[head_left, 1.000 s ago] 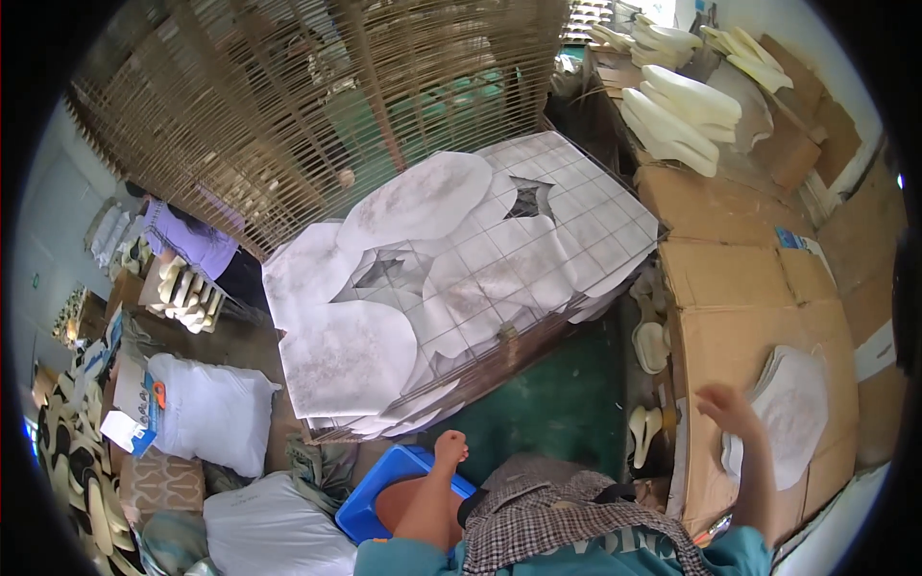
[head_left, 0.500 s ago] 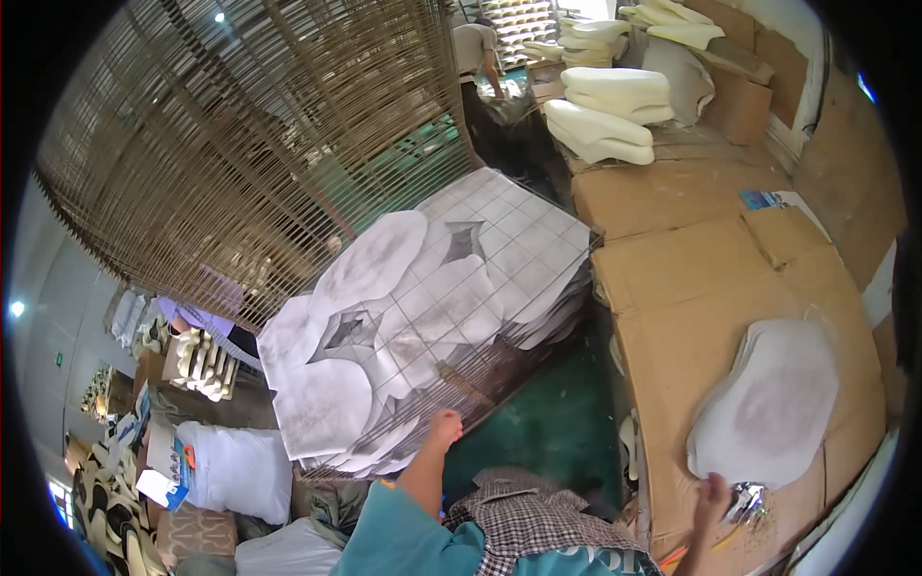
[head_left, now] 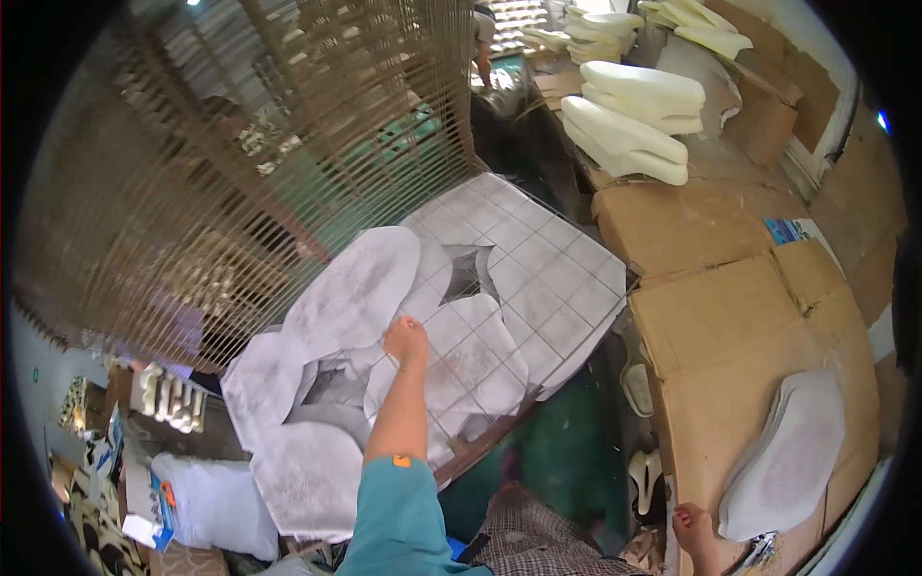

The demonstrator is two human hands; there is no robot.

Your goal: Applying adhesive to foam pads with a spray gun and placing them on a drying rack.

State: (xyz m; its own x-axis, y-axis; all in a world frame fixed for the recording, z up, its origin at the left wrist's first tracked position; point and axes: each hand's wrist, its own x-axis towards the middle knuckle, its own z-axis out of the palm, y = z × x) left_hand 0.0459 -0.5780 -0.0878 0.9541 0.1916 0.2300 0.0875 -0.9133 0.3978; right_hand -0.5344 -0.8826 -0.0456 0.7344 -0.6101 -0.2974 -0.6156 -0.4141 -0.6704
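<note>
My left hand (head_left: 406,341) reaches over a wire mesh rack shelf (head_left: 567,278), its fingers curled closed. Whether it grips a wire or a sheet edge is hidden. Under and around it lie pale grey-white, rounded flat sheets (head_left: 355,288) with brownish smudges, in part crossed by the mesh lines. Dark gaps show between some of them. At the near edge of the cardboard-covered table, my right hand (head_left: 693,528) is held low with bent fingers; nothing can be made out in it. Just right of it lies a stack of similar pale cut sheets (head_left: 788,461).
Many raised wire shelves (head_left: 317,106) stand at the far left. Cream moulded foam pieces (head_left: 629,134) sit on the far part of the cardboard-covered table (head_left: 711,355). A white sack (head_left: 216,504) lies at lower left. Another person (head_left: 483,43) is at the far back.
My left hand has moved from the rack's front edge farther out over the sheets. My right hand has shifted slightly left and down, away from the stack. The whole view has shifted.
</note>
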